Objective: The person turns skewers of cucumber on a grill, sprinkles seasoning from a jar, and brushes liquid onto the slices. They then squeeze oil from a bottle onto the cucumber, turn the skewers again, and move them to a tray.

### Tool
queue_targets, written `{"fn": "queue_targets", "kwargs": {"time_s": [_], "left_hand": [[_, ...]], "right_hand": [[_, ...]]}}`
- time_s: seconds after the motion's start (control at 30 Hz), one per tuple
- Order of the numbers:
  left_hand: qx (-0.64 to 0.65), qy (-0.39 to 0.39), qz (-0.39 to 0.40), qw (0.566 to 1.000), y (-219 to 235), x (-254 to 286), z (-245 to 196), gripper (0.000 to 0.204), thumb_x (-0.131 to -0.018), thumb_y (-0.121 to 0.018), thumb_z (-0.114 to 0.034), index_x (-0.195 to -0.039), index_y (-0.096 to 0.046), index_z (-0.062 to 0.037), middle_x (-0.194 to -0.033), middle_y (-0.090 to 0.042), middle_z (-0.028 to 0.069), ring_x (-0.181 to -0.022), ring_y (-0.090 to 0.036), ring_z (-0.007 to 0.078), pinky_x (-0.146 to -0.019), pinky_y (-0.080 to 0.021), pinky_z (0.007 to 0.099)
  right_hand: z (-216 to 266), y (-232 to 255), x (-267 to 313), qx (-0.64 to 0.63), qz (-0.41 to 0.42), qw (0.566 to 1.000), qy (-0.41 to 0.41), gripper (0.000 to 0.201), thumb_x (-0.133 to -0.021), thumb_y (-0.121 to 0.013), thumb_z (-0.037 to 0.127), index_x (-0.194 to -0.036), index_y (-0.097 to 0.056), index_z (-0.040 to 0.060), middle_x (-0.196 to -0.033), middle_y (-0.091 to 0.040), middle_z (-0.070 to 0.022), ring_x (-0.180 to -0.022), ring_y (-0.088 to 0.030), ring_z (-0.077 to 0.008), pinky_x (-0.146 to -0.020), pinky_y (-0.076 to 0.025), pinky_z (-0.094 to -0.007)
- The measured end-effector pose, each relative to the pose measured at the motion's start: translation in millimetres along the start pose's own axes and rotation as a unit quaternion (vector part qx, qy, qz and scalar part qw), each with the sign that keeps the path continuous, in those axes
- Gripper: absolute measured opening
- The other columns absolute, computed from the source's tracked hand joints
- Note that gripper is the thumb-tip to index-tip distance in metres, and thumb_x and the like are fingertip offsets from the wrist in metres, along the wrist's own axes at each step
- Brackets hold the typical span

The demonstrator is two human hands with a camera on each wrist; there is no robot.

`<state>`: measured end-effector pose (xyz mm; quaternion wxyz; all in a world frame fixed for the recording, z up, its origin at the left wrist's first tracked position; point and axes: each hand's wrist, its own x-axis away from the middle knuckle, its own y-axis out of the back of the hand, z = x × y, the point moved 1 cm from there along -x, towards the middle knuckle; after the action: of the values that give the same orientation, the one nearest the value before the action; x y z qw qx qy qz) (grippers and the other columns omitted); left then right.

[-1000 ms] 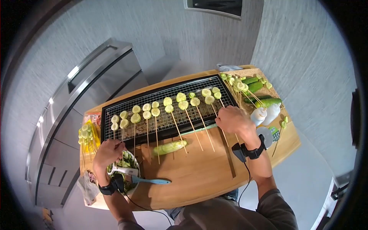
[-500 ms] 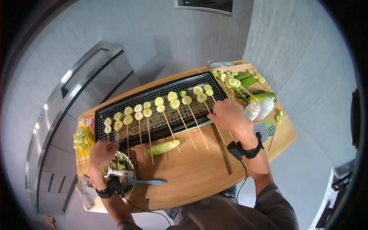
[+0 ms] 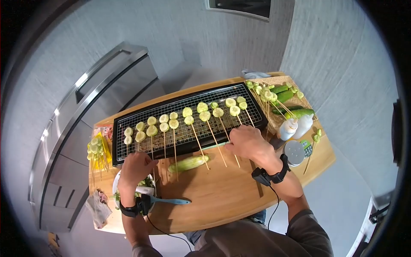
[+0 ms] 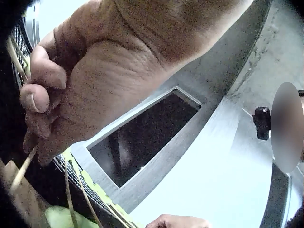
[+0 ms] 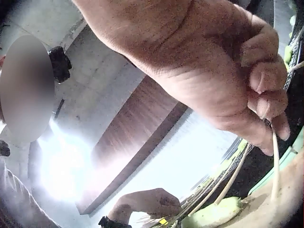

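Skewers of round pale-green slices (image 3: 188, 115) lie in a row on a wire-mesh grill (image 3: 167, 139), their sticks reaching over its front edge. At the grill's left front, my left hand (image 3: 138, 168) pinches a skewer's stick (image 4: 23, 168) between thumb and fingers; in the left wrist view the other fingers are curled. Toward the right end my right hand (image 3: 251, 145) grips another skewer's stick (image 5: 275, 166), which comes out below the fingertips in the right wrist view. Between the hands, a whole peeled-looking green vegetable (image 3: 188, 163) lies on the table before the grill.
Below the left hand stands a white bowl (image 3: 115, 182) of greens, with a blue-handled brush (image 3: 173, 201) beside it. More skewers (image 3: 96, 150) lie at far left. On the right are a board with cucumbers (image 3: 284, 96), squeeze bottles (image 3: 288, 129) and a round-lidded jar (image 3: 294, 153).
My left hand has shifted right along the grill's front from the leftmost skewers. My right hand has moved left from the rightmost skewer to the neighbouring one.
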<state>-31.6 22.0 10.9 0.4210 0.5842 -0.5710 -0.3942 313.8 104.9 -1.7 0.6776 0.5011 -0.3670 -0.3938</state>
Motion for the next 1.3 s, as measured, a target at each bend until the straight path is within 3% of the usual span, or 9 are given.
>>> {"fn": "queue_targets", "kwargs": {"time_s": [0.2,0.27,0.3,0.37,0.5,0.8,1.0,1.17,1.3], "left_hand": [[-0.027,-0.039,-0.016,0.999,-10,-5,8,0.029,-0.089,-0.072,-0.027,-0.077,-0.074,-0.0009,-0.066,-0.067,0.018,-0.064,-0.068,0.0372,-0.063,-0.055,0.0434],[0.009,-0.1,-0.082,0.992,-9,-7,7,0.027,-0.091,-0.068,-0.022,-0.077,-0.07,0.0013,-0.065,-0.065,0.0193,-0.061,-0.066,0.0384,-0.06,-0.052,0.0435],[0.009,-0.1,-0.082,0.992,-6,-7,6,0.027,-0.091,-0.068,-0.022,-0.077,-0.07,0.0013,-0.065,-0.065,0.0193,-0.061,-0.066,0.0384,-0.06,-0.052,0.0435],[0.107,-0.042,-0.087,0.99,9,-5,-9,0.024,-0.094,-0.063,-0.016,-0.079,-0.066,0.0034,-0.063,-0.063,0.0197,-0.057,-0.063,0.0386,-0.057,-0.049,0.0429],[0.139,-0.059,-0.1,0.984,19,1,-23,0.021,-0.096,-0.06,-0.011,-0.083,-0.064,0.0047,-0.063,-0.061,0.0205,-0.056,-0.062,0.0383,-0.055,-0.046,0.0421],[0.127,-0.074,-0.094,0.985,23,5,-25,0.02,-0.097,-0.057,-0.012,-0.087,-0.063,0.0043,-0.07,-0.062,0.0224,-0.066,-0.064,0.0414,-0.06,-0.048,0.0433],[0.13,-0.056,-0.051,0.989,12,0,-9,0.021,-0.096,-0.057,-0.013,-0.085,-0.065,0.0029,-0.073,-0.065,0.0225,-0.071,-0.066,0.0421,-0.063,-0.05,0.0444],[0.117,-0.024,-0.007,0.993,7,0,0,0.025,-0.096,-0.06,-0.017,-0.083,-0.069,0.0029,-0.071,-0.064,0.0238,-0.071,-0.066,0.0431,-0.064,-0.051,0.0457],[0.07,-0.031,0.019,0.997,-2,-2,11,0.028,-0.095,-0.062,-0.02,-0.081,-0.069,0.0026,-0.071,-0.064,0.0239,-0.07,-0.066,0.0431,-0.065,-0.051,0.0471]], "right_hand": [[0,1,-2,0.012,-0.031,0.999,-0.003,0.03,-0.087,-0.065,0.028,-0.08,-0.073,0.0002,-0.081,-0.071,-0.0222,-0.086,-0.07,-0.0417,-0.082,-0.056,-0.0498],[7,15,2,-0.01,-0.075,0.997,-0.006,0.026,-0.088,-0.064,0.025,-0.08,-0.073,0.0022,-0.077,-0.071,-0.0201,-0.08,-0.07,-0.041,-0.077,-0.057,-0.0496],[9,22,4,-0.009,-0.075,0.997,-0.006,0.026,-0.088,-0.064,0.025,-0.08,-0.073,0.0022,-0.077,-0.071,-0.0201,-0.08,-0.07,-0.041,-0.077,-0.057,-0.0496],[14,35,11,-0.093,-0.166,0.981,0.028,0.022,-0.088,-0.064,0.022,-0.081,-0.074,0.0044,-0.075,-0.071,-0.0179,-0.075,-0.07,-0.0396,-0.073,-0.057,-0.0493],[20,46,19,-0.113,-0.199,0.973,0.022,0.019,-0.088,-0.064,0.021,-0.083,-0.074,0.0058,-0.076,-0.071,-0.017,-0.076,-0.07,-0.0385,-0.073,-0.057,-0.0491],[10,31,8,-0.068,-0.132,0.989,0.02,0.023,-0.088,-0.063,0.023,-0.081,-0.075,0.0043,-0.077,-0.071,-0.0193,-0.078,-0.071,-0.04,-0.074,-0.057,-0.048],[8,26,4,-0.057,-0.091,0.994,0.015,0.029,-0.089,-0.06,0.025,-0.079,-0.074,0.002,-0.078,-0.071,-0.0228,-0.08,-0.07,-0.0426,-0.076,-0.057,-0.0503],[1,16,1,-0.01,-0.002,1.0,-0.021,0.033,-0.091,-0.056,0.025,-0.078,-0.072,-0.0012,-0.083,-0.071,-0.0259,-0.088,-0.069,-0.0443,-0.084,-0.055,-0.0528],[-3,13,0,-0.002,0.032,0.999,-0.01,0.036,-0.092,-0.055,0.027,-0.079,-0.073,-0.0016,-0.084,-0.071,-0.0244,-0.088,-0.069,-0.044,-0.084,-0.055,-0.0525]]}}
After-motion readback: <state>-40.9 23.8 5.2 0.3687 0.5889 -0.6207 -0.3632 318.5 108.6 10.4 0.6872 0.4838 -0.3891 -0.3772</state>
